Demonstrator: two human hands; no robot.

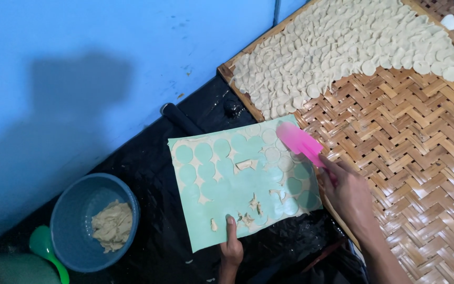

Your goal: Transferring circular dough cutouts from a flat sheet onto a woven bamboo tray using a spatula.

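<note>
My left hand [231, 246] grips the near edge of a pale green mat [237, 184], thumb on top. The mat carries a thin dough sheet with round holes cut out, a few dough rounds and loose scraps. My right hand [349, 194] holds a pink scraper [300, 143], whose blade rests on the mat's far right corner, at the edge of a woven bamboo tray [405, 158]. Several small dough rounds [342, 47] lie overlapping across the tray's far part.
A blue bowl [74, 210] with dough scraps [112, 225] stands at the lower left on black plastic sheeting [148, 173]. A green scoop [45, 247] lies beside it. A dark rolling pin [182, 118] lies behind the mat. A blue wall [80, 63] borders the left.
</note>
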